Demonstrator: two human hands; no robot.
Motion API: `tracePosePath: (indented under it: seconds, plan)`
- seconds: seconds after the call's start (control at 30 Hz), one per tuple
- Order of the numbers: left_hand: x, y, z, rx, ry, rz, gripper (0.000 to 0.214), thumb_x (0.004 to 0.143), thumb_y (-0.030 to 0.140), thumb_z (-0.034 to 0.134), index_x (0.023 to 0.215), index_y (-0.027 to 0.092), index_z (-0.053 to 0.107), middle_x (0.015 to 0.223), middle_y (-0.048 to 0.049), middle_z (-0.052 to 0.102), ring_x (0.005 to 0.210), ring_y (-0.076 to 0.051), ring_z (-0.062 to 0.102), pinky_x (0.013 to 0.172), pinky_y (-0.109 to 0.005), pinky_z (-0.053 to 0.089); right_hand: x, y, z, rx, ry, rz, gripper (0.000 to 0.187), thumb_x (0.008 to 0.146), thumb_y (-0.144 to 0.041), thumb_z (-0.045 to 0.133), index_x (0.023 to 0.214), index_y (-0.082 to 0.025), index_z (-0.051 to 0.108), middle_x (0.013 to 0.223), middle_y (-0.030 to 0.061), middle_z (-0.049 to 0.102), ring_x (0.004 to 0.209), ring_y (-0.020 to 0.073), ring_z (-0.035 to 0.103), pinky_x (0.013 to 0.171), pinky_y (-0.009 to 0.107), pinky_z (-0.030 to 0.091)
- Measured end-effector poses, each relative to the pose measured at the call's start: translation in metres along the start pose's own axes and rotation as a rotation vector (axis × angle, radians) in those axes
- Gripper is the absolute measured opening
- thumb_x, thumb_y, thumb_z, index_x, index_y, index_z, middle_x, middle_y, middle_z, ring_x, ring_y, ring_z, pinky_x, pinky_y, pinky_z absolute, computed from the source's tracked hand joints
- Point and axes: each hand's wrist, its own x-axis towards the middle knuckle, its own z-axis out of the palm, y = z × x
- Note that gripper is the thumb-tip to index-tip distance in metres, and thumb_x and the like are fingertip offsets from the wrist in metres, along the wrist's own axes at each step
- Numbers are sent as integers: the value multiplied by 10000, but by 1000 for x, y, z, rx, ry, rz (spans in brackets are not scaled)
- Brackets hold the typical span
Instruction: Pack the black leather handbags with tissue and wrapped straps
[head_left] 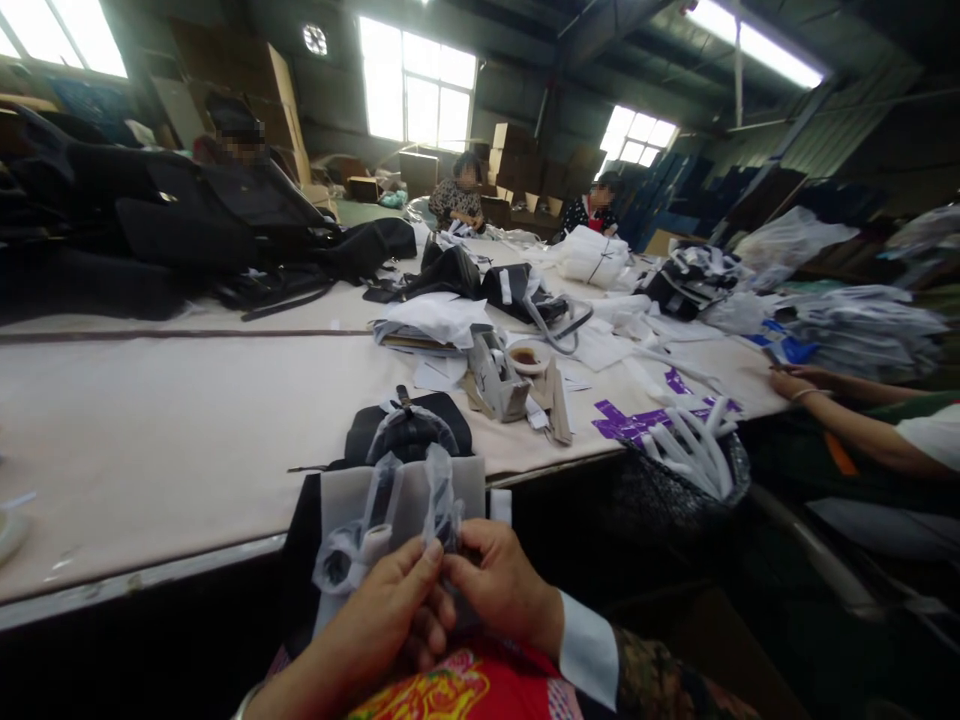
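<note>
A black bag (442, 405) leans over the near table edge, a pale grey panel (472, 490) hanging toward me. Clear plastic wrap (439, 485) covers dark straps lying on that panel, and a white foam tube (376, 543) sits among them at the left. My left hand (401, 605) is closed, thumb and forefinger pinching at the lower end of the wrapped strap. Just right of it, my right hand (504, 578) pinches the same wrapped strap. The fingertips meet, so the exact bit between them is hidden.
A tape dispenser (496, 375), tape roll (527, 358) and cardboard strips (556, 400) lie beyond the bag. White foam tubes (694, 450) fill a black sack at the table edge. Black bags (187, 215) are heaped at left. A co-worker's arm (855, 410) reaches in from the right.
</note>
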Motion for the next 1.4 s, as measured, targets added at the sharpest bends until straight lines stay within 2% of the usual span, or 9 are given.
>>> tracePosePath:
  seconds: [0.2, 0.33, 0.43, 0.57, 0.67, 0.73, 1.0, 1.2, 1.4]
  plan:
    - [4, 7, 17, 15, 213, 53, 588, 718, 749, 646, 905, 203, 535, 524, 32, 639, 331, -94, 496, 344, -180, 375, -1, 21, 8, -641, 15, -469, 164, 925, -225, 465, 833, -155, 582, 778, 78, 599, 671, 182, 533, 614, 295, 414]
    - [8, 6, 14, 144, 285, 119, 543, 708, 724, 645, 777, 197, 533, 490, 14, 634, 346, -121, 539, 356, -204, 421, -3, 26, 3, -766, -117, -548, 169, 886, -190, 489, 921, -122, 640, 807, 100, 630, 717, 204, 557, 659, 315, 443]
    - [10, 5, 11, 187, 326, 157, 511, 731, 702, 630, 773, 199, 547, 507, 4, 654, 391, -153, 594, 381, -226, 455, -2, 20, -8, -521, -146, -364, 177, 869, -178, 493, 847, -143, 665, 784, 70, 644, 707, 175, 564, 662, 291, 435]
    - [10, 0, 10, 277, 337, 225, 438, 813, 642, 575, 816, 205, 573, 529, -15, 682, 429, -177, 626, 418, -246, 473, 11, 6, -17, 145, -52, 180, 307, 913, -394, 534, 751, -152, 631, 653, -3, 566, 580, 109, 480, 547, 234, 362]
    - [11, -4, 7, 430, 334, 301, 357, 874, 564, 551, 829, 213, 600, 533, -16, 688, 447, -188, 640, 442, -255, 476, 27, -3, -11, 468, -100, 458, 498, 801, -633, 656, 677, -162, 552, 556, -58, 459, 458, 57, 318, 439, 218, 216]
    - [12, -6, 4, 504, 333, 357, 329, 899, 535, 546, 840, 218, 612, 536, -17, 691, 462, -192, 650, 461, -258, 479, 35, -6, -4, 543, -71, 542, 496, 695, -607, 773, 687, -160, 558, 539, -71, 457, 441, 46, 306, 422, 212, 181]
    - [8, -2, 1, 419, 139, 298, 445, 915, 642, 473, 792, 225, 573, 579, -53, 718, 485, -222, 673, 470, -283, 501, 36, 0, 4, 657, -81, 402, 419, 687, -518, 792, 723, -140, 613, 554, -57, 494, 482, 62, 367, 469, 209, 270]
    - [13, -6, -4, 805, 245, 417, 311, 1014, 376, 363, 816, 231, 555, 489, -28, 658, 475, -206, 653, 559, -282, 471, 36, 11, -4, 370, -148, 257, 457, 792, -596, 692, 738, -152, 595, 629, -32, 506, 579, 98, 412, 536, 229, 334]
    - [21, -13, -3, 1298, 245, 427, 344, 989, 258, 340, 1130, 104, 614, 828, -222, 753, 682, -361, 736, 525, -361, 439, 34, 12, -8, -97, 27, 283, 418, 811, -560, 690, 857, -147, 641, 758, 29, 625, 710, 167, 539, 615, 262, 394]
